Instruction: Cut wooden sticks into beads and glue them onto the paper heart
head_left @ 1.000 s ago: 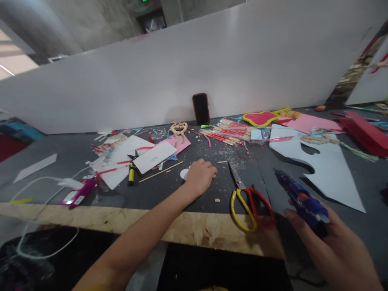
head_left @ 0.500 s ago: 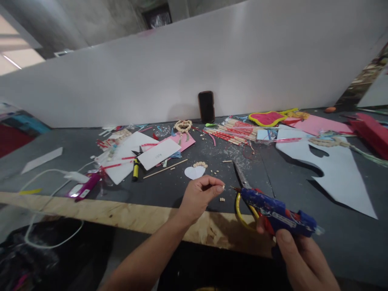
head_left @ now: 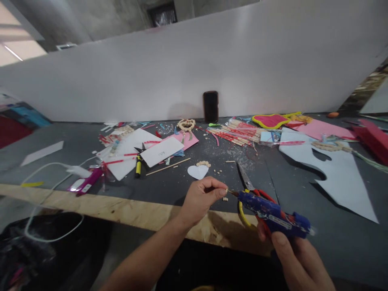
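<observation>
My left hand (head_left: pixel 201 200) pinches a small pale wooden piece (head_left: pixel 226 190) between thumb and index finger. My right hand (head_left: pixel 291 250) is wrapped round a blue glue gun (head_left: pixel 274 213), whose nozzle is at the pinched piece. Beyond my left hand lies a white paper heart (head_left: pixel 197 172), with a row of small wooden pieces (head_left: pixel 203 163) along its upper right edge. A few more loose pieces (head_left: pixel 225 199) rest near my left fingertips. Scissors (head_left: pixel 245 178) with red and yellow handles lie partly behind the glue gun.
A phone (head_left: pixel 210 106) leans on the white board at the back. Red-striped sticks (head_left: pixel 239 132) and a beaded ring (head_left: pixel 186 125) lie before it. Yellow-black pliers (head_left: pixel 138 166) and white cards are at left; a cut white sheet (head_left: pixel 342 169) is at right.
The glue gun in my right hand has moved left, bringing its nozzle to the small piece in my left hand. The view has shifted slightly.
</observation>
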Demonstrator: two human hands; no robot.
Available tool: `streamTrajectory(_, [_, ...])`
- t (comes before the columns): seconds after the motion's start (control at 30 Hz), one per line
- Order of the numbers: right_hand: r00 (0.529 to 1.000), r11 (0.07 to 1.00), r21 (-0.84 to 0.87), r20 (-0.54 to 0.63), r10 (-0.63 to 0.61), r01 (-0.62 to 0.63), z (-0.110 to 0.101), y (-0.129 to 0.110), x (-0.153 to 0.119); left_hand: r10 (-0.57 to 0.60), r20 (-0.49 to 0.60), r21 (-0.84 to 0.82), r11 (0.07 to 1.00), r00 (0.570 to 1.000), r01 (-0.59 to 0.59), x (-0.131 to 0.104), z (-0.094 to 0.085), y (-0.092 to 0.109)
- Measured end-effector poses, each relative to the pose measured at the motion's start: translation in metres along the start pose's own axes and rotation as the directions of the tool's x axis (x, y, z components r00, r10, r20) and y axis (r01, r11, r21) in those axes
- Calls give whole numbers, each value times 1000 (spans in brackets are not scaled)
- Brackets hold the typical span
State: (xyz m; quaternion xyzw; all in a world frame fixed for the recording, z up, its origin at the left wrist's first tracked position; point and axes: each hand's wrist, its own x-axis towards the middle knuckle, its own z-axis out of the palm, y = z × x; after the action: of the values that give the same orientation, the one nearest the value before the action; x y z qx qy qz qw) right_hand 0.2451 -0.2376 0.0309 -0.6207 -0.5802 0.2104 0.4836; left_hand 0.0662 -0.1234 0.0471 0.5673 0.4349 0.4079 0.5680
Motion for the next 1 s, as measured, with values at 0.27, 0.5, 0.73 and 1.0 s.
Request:
streamTrajectory(0.27, [997,994,-86,-5,-73,72,-4,-9,3,0,10,-11,1000,1000,0,0,1,0])
streamTrajectory(0.5, [1000,1000,-30,-3,-9,9,-2,1,0,-1,4,-15,1000,1000,1,0,1,-1])
streamTrajectory(0.73, [999,993,-120,44,-5,11,-5,2,-2,0,-16,-22,1000,1000,0,0,2,-4])
streamTrajectory(1.0, [967,520,-827,106,-233,216,-44,52,46,39,-62,104,994,997,-32,-10,-16,-12])
